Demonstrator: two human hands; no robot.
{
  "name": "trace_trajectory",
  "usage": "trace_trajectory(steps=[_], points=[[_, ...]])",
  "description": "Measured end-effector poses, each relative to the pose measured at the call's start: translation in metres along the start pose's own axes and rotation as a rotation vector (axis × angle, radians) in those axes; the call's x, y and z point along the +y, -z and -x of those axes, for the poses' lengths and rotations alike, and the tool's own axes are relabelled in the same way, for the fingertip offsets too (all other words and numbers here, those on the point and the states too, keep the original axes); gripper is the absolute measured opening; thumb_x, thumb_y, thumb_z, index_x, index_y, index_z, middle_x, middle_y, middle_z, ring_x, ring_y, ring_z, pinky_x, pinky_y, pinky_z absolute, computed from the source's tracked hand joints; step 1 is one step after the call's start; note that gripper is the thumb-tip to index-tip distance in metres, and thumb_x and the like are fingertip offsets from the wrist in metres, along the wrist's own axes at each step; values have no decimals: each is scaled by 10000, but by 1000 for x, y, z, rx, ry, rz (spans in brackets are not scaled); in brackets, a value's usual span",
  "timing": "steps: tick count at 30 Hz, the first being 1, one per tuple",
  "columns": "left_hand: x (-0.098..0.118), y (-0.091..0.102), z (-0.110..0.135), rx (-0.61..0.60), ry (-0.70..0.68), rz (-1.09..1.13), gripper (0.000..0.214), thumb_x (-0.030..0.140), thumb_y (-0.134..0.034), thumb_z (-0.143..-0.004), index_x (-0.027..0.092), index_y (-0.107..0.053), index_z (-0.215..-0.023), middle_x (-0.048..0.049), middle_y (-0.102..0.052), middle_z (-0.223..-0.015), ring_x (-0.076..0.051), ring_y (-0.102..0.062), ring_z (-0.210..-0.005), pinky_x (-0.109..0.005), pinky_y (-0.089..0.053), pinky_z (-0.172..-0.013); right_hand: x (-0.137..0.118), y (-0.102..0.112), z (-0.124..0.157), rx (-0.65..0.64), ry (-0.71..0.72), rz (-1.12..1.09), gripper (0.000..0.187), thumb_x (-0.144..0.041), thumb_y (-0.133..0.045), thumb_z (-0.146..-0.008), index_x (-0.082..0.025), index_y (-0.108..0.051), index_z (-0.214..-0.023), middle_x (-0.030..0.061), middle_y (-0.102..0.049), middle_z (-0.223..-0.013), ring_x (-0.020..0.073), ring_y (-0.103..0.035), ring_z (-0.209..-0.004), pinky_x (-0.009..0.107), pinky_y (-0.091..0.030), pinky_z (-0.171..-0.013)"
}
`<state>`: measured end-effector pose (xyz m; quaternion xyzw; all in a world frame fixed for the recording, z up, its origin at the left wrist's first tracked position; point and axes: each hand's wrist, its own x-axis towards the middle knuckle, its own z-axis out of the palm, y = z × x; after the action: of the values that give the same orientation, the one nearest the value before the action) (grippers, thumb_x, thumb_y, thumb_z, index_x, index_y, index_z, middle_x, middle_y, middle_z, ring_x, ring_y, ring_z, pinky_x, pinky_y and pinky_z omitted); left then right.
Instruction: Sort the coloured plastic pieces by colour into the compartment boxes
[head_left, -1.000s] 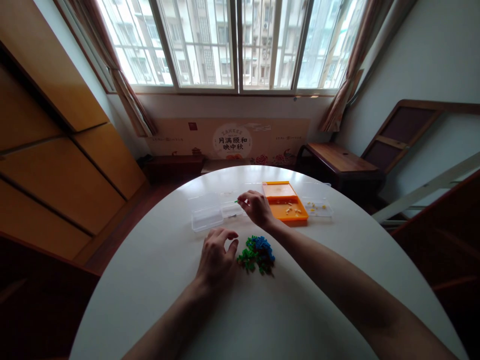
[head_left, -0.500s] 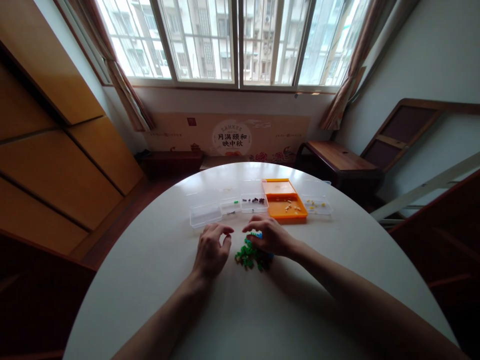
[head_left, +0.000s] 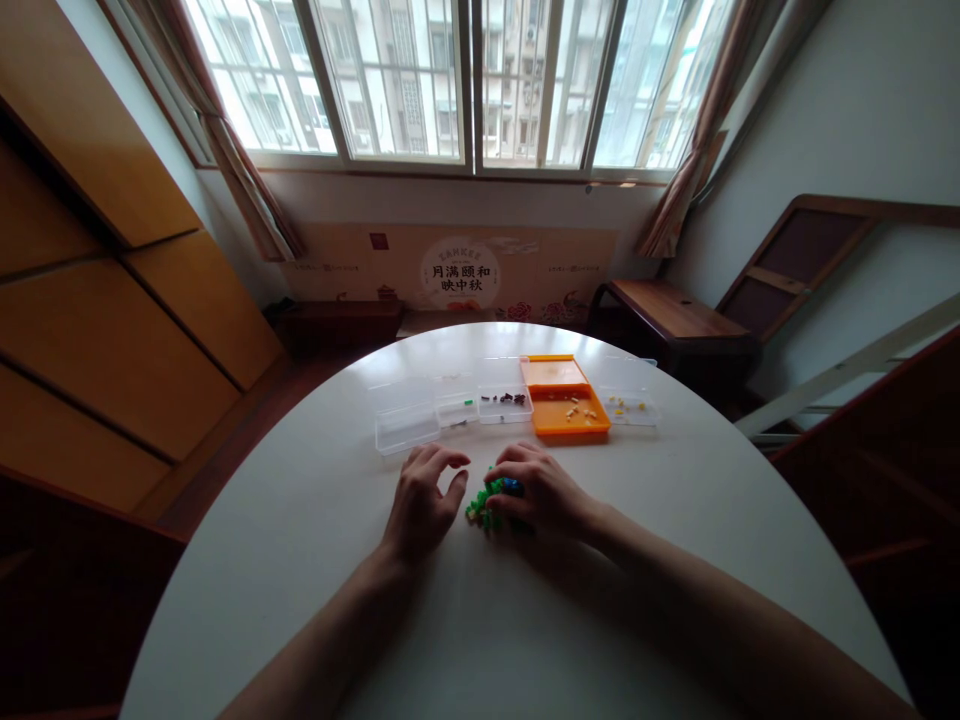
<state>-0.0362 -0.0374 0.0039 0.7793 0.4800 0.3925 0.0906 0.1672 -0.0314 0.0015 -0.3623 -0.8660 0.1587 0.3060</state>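
Observation:
A small heap of green and blue pieces (head_left: pixel 484 500) lies on the round white table (head_left: pixel 480 620) in front of me. My right hand (head_left: pixel 541 495) rests on the heap with its fingers curled over the pieces; whether they grip one is hidden. My left hand (head_left: pixel 424 503) sits just left of the heap, fingers loosely bent and apart, holding nothing. Beyond the hands stand a row of small clear boxes (head_left: pixel 407 427) and an orange box (head_left: pixel 568 411) with a few light pieces inside.
One clear box (head_left: pixel 506 404) holds dark pieces, another clear box (head_left: pixel 630 407) holds yellow ones. A wooden bench (head_left: pixel 671 315) stands at the back right, wooden cabinets (head_left: pixel 112 300) on the left, and a window (head_left: pixel 465 80) behind the table.
My right hand has come back from the clear boxes, where it held a green piece, and settled on the heap. The left hand has barely moved.

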Motion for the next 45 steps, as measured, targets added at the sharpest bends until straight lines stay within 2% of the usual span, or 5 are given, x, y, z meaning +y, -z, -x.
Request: trace_trajectory(steps=[6, 20, 26, 34, 45], points=[[7, -3, 5, -45, -227, 50, 71, 236, -605, -847, 216, -651, -897, -50, -638, -878, -196, -550, -875, -355, -480, -808, -2, 0, 5, 124, -82, -208, 156, -327, -683, -831, -193, -726, -900, 40, -626, -850, 154, -602, -782, 292, -493, -742], [12, -4, 2, -12, -256, 87, 122, 310, -616, -862, 217, -679, -814, -48, -664, -799, -175, -580, -795, -322, -504, -740, -5, 0, 8, 130, -38, -221, 243, -413, -659, -838, -188, -724, -903, 57, -635, -857, 165, -606, -805, 295, -492, -751], [4, 0, -7, 144, -94, 127, 129, 315, -626, -846, 201, -678, -818, -27, -690, -787, -156, -625, -742, -287, -513, -710, -5, 2, 10, 202, -70, -185, 144, -303, -633, -866, -189, -715, -901, 48, -647, -825, 160, -612, -783, 287, -497, -745], [-31, 13, -27, 477, 379, 257, 271, 383, -686, -725, 156, -701, -873, -33, -707, -778, -154, -650, -682, -310, -554, -710, 1, -1, 11, 246, -70, -188, 115, -248, -614, -855, -192, -713, -870, 45, -653, -810, 158, -616, -766, 281, -499, -729], [-46, 11, -30, 466, 485, 436, 443, 385, -585, -810, 116, -644, -1158, -112, -724, -996, -156, -671, -721, -374, -580, -760, 5, -4, 13, 318, -119, -212, 91, -200, -620, -840, -189, -710, -842, 43, -649, -822, 155, -607, -781, 271, -491, -723]])
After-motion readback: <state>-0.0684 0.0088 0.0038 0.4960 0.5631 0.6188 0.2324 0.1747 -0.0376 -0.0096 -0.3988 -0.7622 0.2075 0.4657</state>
